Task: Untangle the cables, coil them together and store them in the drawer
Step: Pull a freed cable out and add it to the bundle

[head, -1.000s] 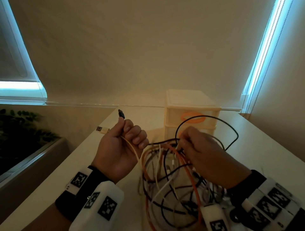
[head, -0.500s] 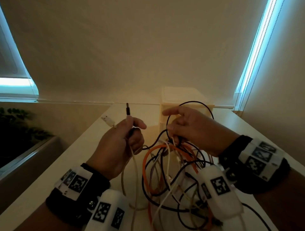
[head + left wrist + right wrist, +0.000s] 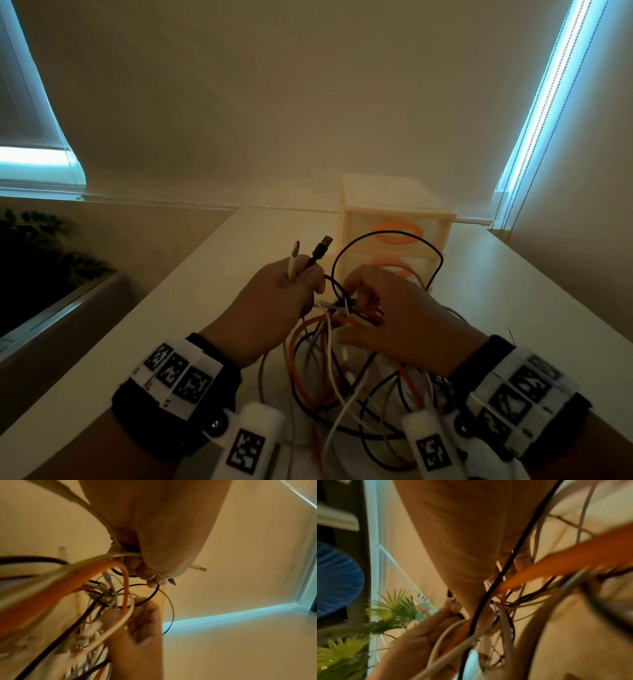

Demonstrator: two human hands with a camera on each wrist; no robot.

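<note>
A tangle of black, white and orange cables point(image 3: 346, 377) lies on the white table point(image 3: 191, 308) in front of me. My left hand point(image 3: 274, 301) grips the ends of a white cable point(image 3: 293, 260) and a black cable point(image 3: 320, 250), whose plugs stick up above the fist. In the left wrist view the same plugs point(image 3: 199, 568) poke out past the curled fingers. My right hand point(image 3: 387, 311) reaches into the knot, fingers curled among the strands, and a thin black loop point(image 3: 387, 236) arches above it. The cream drawer unit point(image 3: 394, 219) stands just behind, its drawers closed.
A wall rises behind the table, with window blinds glowing at left and right. A dark planter with green leaves point(image 3: 37, 246) sits off the table's left edge. The leaves point(image 3: 342, 649) show again in the right wrist view.
Both hands have dropped and closed in on each other. The right hand has sunk into the knot. The left fist has turned, tilting the two plugs to the right.
</note>
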